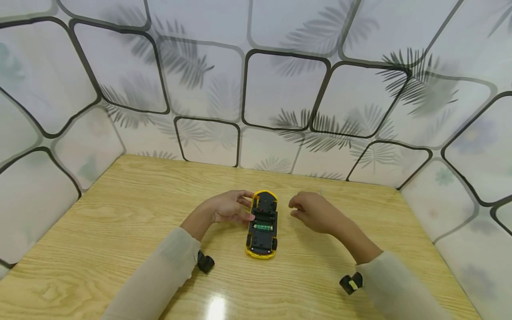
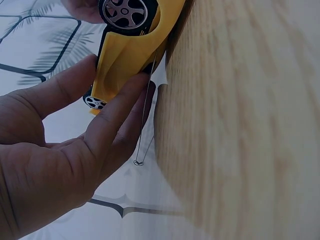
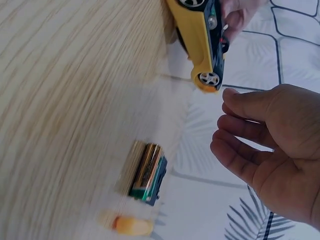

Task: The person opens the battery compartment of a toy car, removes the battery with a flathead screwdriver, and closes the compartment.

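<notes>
A yellow toy car [image 1: 262, 224] lies upside down, black underside up, its battery compartment open with one green battery [image 1: 263, 227] inside. My left hand [image 1: 234, 206] grips the car's left side, thumb on the underside edge and fingers along the yellow body in the left wrist view. To the right of the car, my right hand [image 1: 314, 211] hovers with loosely bent fingers and nothing between them. In the right wrist view, a gold-and-green battery [image 3: 147, 172] lies on the table against a small dark piece [image 3: 161, 177].
Beside the battery is a blurred orange thing [image 3: 132, 225]. A thin wire [image 2: 142, 135] crosses the left wrist view near the fingers. The wooden table [image 1: 132, 200] ends at patterned cloth walls [image 1: 280, 89] at the back and sides.
</notes>
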